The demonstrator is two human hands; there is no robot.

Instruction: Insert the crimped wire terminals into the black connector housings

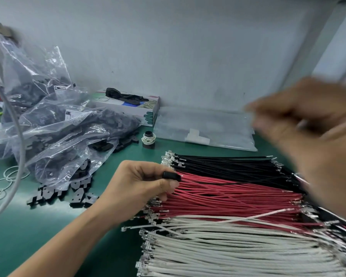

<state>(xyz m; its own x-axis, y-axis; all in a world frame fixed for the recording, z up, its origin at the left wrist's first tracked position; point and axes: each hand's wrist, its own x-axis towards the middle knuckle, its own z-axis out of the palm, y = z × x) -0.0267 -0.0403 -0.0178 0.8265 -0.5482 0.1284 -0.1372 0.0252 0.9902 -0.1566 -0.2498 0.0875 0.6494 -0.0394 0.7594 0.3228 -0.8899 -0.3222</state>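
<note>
Left hand (140, 182): I see the forearm reaching in from lower left, fingers curled, thumb and forefinger pinching a small black connector (172, 175). Right hand (316, 124): raised at right, heavily motion-blurred; fingers look bent, grip unreadable.

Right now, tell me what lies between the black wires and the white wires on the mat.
In the head view, the red wires fill that stretch, lying between the black wires behind and the white wires in front. The left hand holds a black housing over their near end.
</note>
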